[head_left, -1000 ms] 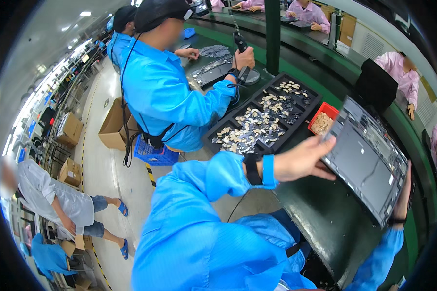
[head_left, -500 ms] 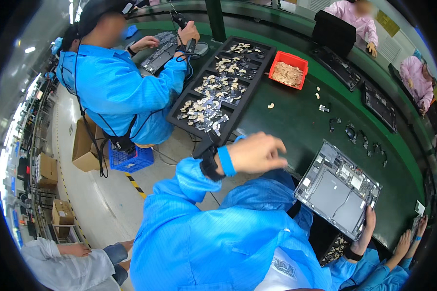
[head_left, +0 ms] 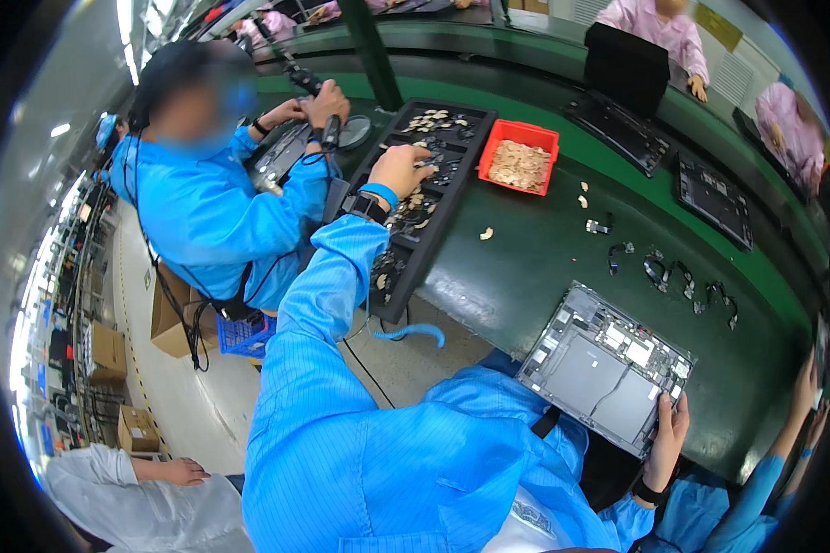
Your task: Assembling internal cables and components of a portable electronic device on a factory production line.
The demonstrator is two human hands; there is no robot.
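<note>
My left hand (head_left: 399,172) is stretched out over the long black compartment tray (head_left: 406,276), above a heap of small cream-coloured pieces and dark flex cables. Its thumb and forefinger are apart, and I see nothing held between them. An opened laptop base (head_left: 609,364) with bare circuit board and battery sits at the near table edge, tilted. My right hand (head_left: 669,441) grips its near right corner, the thumb on top and the other fingers along its edge.
Beyond the tray a red bin (head_left: 551,147) holds cream pieces. Several flex cables (head_left: 655,270) and a loose cream piece (head_left: 486,234) lie on the green table (head_left: 452,272). A co-worker (head_left: 203,212) in blue sits left; more laptop parts (head_left: 715,198) lie at the far side.
My left hand has moved forward and left, from near my lap to over the tray. My right hand keeps hold of the laptop base. The view has shifted slightly.
</note>
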